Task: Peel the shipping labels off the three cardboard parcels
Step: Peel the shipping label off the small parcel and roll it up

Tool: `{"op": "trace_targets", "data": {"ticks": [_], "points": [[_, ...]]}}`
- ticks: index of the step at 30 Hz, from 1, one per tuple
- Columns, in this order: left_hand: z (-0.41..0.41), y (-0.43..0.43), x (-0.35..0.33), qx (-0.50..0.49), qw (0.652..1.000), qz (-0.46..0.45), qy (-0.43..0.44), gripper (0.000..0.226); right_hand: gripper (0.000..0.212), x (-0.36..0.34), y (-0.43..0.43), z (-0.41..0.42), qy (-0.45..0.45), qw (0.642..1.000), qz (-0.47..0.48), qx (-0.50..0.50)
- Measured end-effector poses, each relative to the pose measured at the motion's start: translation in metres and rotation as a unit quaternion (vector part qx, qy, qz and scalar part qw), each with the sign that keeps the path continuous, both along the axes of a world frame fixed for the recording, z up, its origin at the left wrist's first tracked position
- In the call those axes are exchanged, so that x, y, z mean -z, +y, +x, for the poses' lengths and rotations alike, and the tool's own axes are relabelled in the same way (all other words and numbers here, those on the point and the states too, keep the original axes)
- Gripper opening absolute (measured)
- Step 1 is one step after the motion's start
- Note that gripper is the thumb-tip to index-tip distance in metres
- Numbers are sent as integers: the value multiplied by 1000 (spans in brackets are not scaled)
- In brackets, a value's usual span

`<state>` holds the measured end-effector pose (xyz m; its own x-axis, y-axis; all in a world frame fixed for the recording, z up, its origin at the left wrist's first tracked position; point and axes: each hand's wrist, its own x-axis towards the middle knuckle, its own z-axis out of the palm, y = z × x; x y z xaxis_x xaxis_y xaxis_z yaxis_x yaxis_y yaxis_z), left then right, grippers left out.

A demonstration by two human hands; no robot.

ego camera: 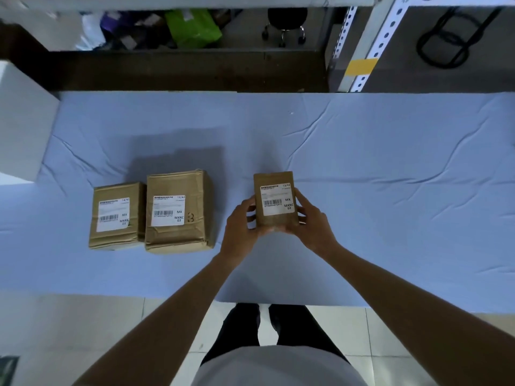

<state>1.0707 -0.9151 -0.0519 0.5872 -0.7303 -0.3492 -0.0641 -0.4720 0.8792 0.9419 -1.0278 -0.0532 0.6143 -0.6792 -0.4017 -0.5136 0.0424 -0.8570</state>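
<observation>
Three brown cardboard parcels are in view over a table covered in blue cloth. The smallest parcel is held between both hands at the centre, its white shipping label facing up. My left hand grips its left side and near end. My right hand grips its right side. A middle parcel lies to the left with its label flat on top. Touching its left side is the left parcel, also bearing a label.
A white box stands at the table's far left. Beyond the far edge are a dark shelf with bags, a wheeled stool and a perforated metal rack post. Tiled floor lies below the near edge.
</observation>
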Motion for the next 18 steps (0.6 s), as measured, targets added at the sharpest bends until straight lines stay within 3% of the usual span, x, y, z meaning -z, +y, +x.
{"op": "trace_targets", "data": {"ticks": [7,14,18], "points": [[5,-1,-4,22,1000,14,-12,67,81,-2,6,8,10,999,-30,-9],[17,-6,-8,35,999,11,-3,89,92,-4,2,11,17,1000,-17,-7],[23,-6,-6,46,999,-3,6,90,98,-8,-4,15,24,1000,-4,-16]]}}
